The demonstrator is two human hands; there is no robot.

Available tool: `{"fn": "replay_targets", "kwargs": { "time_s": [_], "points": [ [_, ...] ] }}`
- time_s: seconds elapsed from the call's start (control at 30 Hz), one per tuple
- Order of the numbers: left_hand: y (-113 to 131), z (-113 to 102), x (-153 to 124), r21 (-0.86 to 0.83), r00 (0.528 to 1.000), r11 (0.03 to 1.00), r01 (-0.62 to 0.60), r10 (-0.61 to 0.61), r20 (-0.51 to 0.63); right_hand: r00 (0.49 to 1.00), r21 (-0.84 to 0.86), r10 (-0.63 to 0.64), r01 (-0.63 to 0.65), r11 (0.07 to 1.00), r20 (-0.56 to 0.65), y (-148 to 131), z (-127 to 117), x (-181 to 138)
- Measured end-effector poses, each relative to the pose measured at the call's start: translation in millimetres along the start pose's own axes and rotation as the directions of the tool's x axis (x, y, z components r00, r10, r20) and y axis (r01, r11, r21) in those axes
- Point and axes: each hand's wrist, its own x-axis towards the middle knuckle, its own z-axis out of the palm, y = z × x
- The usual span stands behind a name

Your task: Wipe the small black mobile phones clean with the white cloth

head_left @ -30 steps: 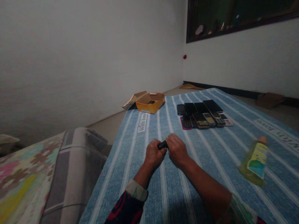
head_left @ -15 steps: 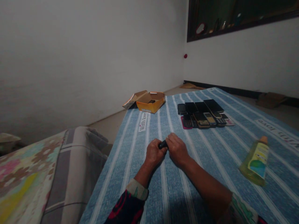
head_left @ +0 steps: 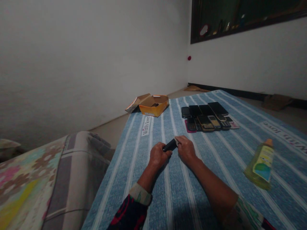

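My left hand [head_left: 157, 155] is closed round one end of a small black phone-like object [head_left: 169, 145], held just above the blue striped cloth [head_left: 211, 166]. My right hand [head_left: 186, 150] pinches its far end, with what looks like a small pale scrap under the fingertips. Beyond the hands, several mobile phones [head_left: 207, 117] lie in rows on the cloth, some with keypads, some with dark screens.
An open orange cardboard box [head_left: 153, 105] sits at the cloth's far left corner. A yellow-green plastic bottle [head_left: 261, 165] with an orange cap lies on the right. A flowered cushion and grey blanket [head_left: 48, 179] are at the left. White walls stand behind.
My right hand has slid away along the black object toward its far end, so more of it shows between the hands. My left hand stays in place.
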Motion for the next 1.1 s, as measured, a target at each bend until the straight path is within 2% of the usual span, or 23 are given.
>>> {"fn": "replay_targets", "kwargs": {
  "time_s": [0.1,0.23,0.43,0.57,0.67,0.8,0.9,1.1],
  "points": [
    [10.7,-2.2,4.7,0.107,1.0,0.994,-0.025,0.023,0.013,0.999,0.075,0.053,-0.053,0.996,0.0,4.2,1.9,0.8],
    [26.2,-2.3,15.1,0.255,0.999,0.966,-0.047,0.041,0.029,0.999,0.07,0.049,-0.051,0.996,0.023,7.7,2.0,1.8],
    [38.4,2.0,31.5,0.236,0.997,0.969,-0.072,0.061,0.054,0.999,0.128,0.044,-0.04,0.991,-0.028,9.7,3.9,2.2],
    [38.0,4.1,34.5,0.161,0.997,0.984,-0.079,0.075,0.031,0.988,0.204,0.086,-0.059,0.977,-0.127,8.5,5.3,3.0],
    [33.8,6.3,32.8,0.088,0.995,0.991,-0.101,0.102,-0.004,0.984,0.212,0.039,-0.001,0.977,-0.173,6.2,5.7,3.1],
    [23.7,11.3,29.8,-0.111,0.985,0.982,-0.152,0.14,-0.103,0.985,0.168,-0.029,0.058,0.984,-0.17,5.3,5.8,2.3],
    [16.4,14.1,27.5,-0.31,0.972,0.93,-0.199,0.147,-0.184,0.988,0.164,-0.032,0.057,0.985,-0.154,7.1,5.1,1.7],
    [11.7,14.8,23.4,-0.427,0.971,0.878,-0.217,0.147,-0.19,0.986,0.145,-0.056,0.08,0.986,-0.16,2.0,3.0,0.1]
  ]
}}
